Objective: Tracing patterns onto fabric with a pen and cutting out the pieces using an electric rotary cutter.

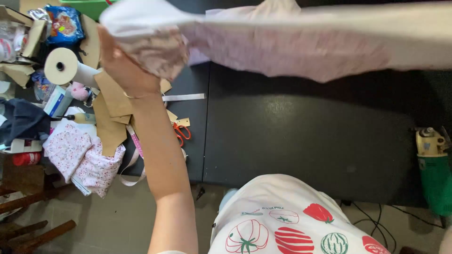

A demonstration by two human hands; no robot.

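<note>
Pale pink floral cloth (292, 47), black table (306, 136)

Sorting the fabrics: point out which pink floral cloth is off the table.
The long pale pink cloth, held aloft by the left hand; the other floral piece lies heaped at the table's edge.

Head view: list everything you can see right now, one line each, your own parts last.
pink fabric: one, pale pink, held stretched above the table
table: one, black
paper roll: one, white, left clutter
brown paper pieces: several, left of table
scissors: one, orange handles, table's left part
floral cloth: one bundle, white and pink, lower left
green tool: one, green and yellow, right edge
left hand: gripping fabric's left end
right hand: out of view
</note>
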